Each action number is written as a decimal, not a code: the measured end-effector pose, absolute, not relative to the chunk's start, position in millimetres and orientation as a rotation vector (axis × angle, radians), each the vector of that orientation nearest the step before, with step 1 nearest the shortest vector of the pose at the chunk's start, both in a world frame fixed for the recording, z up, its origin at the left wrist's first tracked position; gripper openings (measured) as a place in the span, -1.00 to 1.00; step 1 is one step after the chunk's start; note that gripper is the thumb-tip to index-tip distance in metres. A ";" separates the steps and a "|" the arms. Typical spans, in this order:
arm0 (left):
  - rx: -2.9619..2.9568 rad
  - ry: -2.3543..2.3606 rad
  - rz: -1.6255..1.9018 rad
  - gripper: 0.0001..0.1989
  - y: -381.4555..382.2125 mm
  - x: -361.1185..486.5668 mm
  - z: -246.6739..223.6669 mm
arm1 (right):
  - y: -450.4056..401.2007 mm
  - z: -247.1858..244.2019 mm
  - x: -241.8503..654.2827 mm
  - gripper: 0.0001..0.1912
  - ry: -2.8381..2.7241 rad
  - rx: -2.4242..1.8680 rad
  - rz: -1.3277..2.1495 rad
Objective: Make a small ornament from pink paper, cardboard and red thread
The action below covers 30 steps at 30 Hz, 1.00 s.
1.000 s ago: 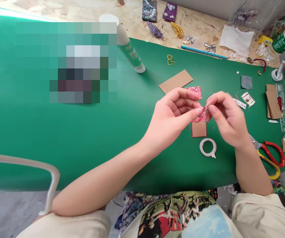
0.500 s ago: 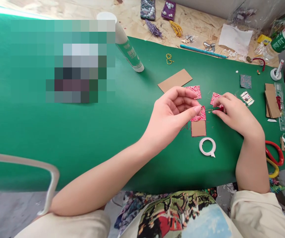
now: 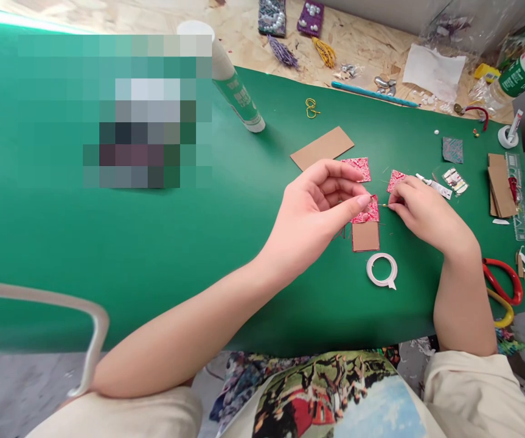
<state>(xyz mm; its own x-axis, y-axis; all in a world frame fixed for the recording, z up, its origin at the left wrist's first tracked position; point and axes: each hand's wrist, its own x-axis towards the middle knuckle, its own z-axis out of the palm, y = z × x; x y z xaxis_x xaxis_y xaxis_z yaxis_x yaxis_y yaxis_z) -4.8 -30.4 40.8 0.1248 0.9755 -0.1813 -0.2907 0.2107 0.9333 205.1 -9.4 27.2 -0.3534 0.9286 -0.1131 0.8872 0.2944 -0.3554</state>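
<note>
Thumb and fingertips of my left hand (image 3: pixel 321 198) are closed at the upper edge of a small red-and-white patterned fabric piece (image 3: pixel 368 212). Below that piece lies a brown cardboard square (image 3: pixel 365 236) with red edges. My right hand (image 3: pixel 426 213) pinches a tiny gold piece (image 3: pixel 384 205), which looks like a safety pin, just right of the fabric; whether it touches the fabric I cannot tell. Another patterned piece (image 3: pixel 396 180) lies partly under my right hand, and a further patterned piece (image 3: pixel 359 169) sits behind my left fingers. A small white tube (image 3: pixel 440 188) lies beyond my right knuckles.
A roll of white tape (image 3: pixel 372 271) lies nearer me on the green mat (image 3: pixel 189 286). Red-and-yellow-handled scissors (image 3: pixel 511 283) rest at the right edge. Behind are a cardboard strip (image 3: pixel 321 148), a tall glue bottle (image 3: pixel 239 94) and a blue pencil (image 3: pixel 376 94).
My right hand has come down slightly and closed its fingertips on the gold piece, which now looks narrower. The white tube shows beyond it. My left hand stays in place.
</note>
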 end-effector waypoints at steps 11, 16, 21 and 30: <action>0.870 0.996 1.112 -0.75 -30.1 -5.1 41.7 | -14.8 38.8 197.6 -0.87 -1.665 -1.476 0.844; 0.813 0.972 1.064 -0.70 -28.7 -6.7 41.6 | -14.1 40.5 195.5 -0.81 -1.498 -1.374 0.959; 0.706 0.918 1.013 -0.69 -26.2 -6.8 39.9 | -17.0 43.5 188.9 -0.78 -1.481 -1.320 1.057; 0.523 0.850 0.939 -0.67 -21.8 -6.3 36.3 | -21.5 44.8 176.8 -0.79 -1.398 -1.258 1.188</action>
